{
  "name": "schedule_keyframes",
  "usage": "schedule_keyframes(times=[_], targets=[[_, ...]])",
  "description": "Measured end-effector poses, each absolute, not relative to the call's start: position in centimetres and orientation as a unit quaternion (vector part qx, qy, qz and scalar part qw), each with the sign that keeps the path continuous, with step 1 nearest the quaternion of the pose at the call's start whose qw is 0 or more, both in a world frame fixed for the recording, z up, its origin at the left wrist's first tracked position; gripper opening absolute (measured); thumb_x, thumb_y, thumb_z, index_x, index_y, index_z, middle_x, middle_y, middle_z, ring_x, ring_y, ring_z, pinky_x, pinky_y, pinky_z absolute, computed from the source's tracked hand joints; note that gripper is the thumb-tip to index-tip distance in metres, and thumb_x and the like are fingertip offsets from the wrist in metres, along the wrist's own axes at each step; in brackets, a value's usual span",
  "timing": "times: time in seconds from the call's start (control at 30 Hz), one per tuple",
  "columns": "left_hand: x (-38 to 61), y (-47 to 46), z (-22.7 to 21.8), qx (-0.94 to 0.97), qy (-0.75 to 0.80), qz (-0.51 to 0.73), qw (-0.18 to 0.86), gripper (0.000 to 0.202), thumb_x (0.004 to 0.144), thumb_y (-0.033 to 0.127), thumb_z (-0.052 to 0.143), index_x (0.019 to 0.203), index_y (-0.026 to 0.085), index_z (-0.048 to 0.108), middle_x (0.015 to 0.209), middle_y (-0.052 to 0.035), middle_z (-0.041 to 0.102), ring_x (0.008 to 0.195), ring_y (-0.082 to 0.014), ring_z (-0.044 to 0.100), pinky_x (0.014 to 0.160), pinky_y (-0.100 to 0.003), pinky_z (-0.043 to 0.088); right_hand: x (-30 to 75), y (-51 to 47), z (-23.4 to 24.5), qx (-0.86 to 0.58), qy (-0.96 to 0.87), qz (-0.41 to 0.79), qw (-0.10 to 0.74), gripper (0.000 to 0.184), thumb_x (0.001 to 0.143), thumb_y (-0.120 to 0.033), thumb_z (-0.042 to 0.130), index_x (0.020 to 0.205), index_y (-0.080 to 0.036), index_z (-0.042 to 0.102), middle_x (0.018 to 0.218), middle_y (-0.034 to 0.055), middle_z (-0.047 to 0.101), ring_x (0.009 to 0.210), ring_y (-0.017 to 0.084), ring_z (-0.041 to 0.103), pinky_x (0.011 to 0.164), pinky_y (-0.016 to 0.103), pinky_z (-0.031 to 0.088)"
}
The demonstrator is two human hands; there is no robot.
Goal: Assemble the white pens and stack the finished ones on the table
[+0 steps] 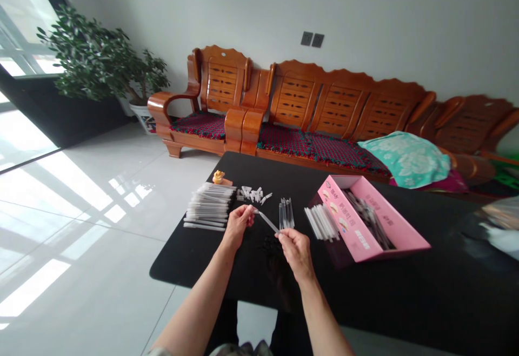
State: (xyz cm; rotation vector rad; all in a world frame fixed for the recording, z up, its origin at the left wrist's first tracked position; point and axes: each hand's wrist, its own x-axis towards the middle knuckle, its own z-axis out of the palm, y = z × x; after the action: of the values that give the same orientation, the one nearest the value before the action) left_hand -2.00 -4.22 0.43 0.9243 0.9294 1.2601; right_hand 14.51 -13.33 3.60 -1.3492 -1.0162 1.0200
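Note:
A slim translucent white pen barrel [268, 222] slants between my two hands above the black table. My right hand [295, 249] pinches its near end. At the far end, the fingers of my left hand [240, 224] are closed on a small white cap [255, 210], which meets or nearly meets the barrel. Beyond the hands lies a scatter of small white caps [252, 194]. Thin dark-tipped pen refills [286, 213] lie just past my right hand. Small black pieces [271, 244], hard to make out, are on the table below the barrel.
Left on the table [178, 261] is a stack of white pens [208, 207], with a yellow figurine [218, 176] behind. White tubes [321, 222] lie beside a pink box [375, 221] holding dark slim pieces. A wooden sofa [316, 102] stands beyond.

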Motion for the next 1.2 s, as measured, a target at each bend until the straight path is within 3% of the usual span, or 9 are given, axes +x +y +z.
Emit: schedule_keyframes(times=[0.27,0.57,0.87,1.07,1.2], targets=[[-1.9,-4.5,1.0,0.439,0.408,0.547,0.585,0.045,0.076,0.057,0.065,0.080,0.013,0.067,0.059,0.0027,0.049,0.050,-0.0069,0.041,0.050,-0.019,0.032,14.8,-13.2,3.4,-0.584,-0.507,0.390,0.500,0.028,0.081,-0.040,0.061,0.073,-0.014,0.069,0.049,-0.0060,0.037,0.045,0.008,0.029,0.041,0.021,0.020],[-2.2,-4.3,1.2,0.482,0.428,0.534,0.546,0.044,0.077,0.058,0.063,0.070,0.014,0.064,0.054,0.0027,0.049,0.049,-0.0075,0.042,0.049,-0.019,0.032,14.5,-13.5,4.8,-0.588,-0.530,0.374,0.483,0.026,0.080,-0.037,0.059,0.069,-0.015,0.067,0.048,-0.0059,0.038,0.045,0.009,0.029,0.044,0.023,0.021],[-2.2,-4.2,0.8,0.497,0.439,0.532,0.527,0.045,0.080,0.058,0.059,0.072,0.014,0.064,0.054,0.0031,0.048,0.048,-0.0074,0.041,0.048,-0.019,0.030,14.5,-13.6,5.1,-0.597,-0.557,0.348,0.461,0.024,0.082,-0.034,0.057,0.068,-0.016,0.065,0.049,-0.0053,0.039,0.046,0.010,0.031,0.045,0.024,0.022],[-2.3,-4.2,0.5,0.547,0.479,0.499,0.471,0.046,0.082,0.058,0.057,0.067,0.015,0.063,0.051,0.0021,0.049,0.048,-0.0081,0.041,0.048,-0.019,0.026,14.2,-13.6,5.0,-0.601,-0.610,0.271,0.441,0.019,0.082,-0.029,0.056,0.071,-0.017,0.065,0.053,-0.0028,0.049,0.049,0.012,0.041,0.049,0.024,0.030],[-1.8,-4.4,0.9,0.484,0.440,0.527,0.542,0.049,0.080,0.061,0.058,0.069,0.013,0.062,0.052,0.0034,0.046,0.047,-0.0070,0.039,0.047,-0.019,0.027,14.1,-13.6,4.9,-0.605,-0.636,0.232,0.419,0.020,0.085,-0.030,0.053,0.076,-0.017,0.065,0.058,-0.0004,0.057,0.052,0.013,0.049,0.053,0.023,0.034]])
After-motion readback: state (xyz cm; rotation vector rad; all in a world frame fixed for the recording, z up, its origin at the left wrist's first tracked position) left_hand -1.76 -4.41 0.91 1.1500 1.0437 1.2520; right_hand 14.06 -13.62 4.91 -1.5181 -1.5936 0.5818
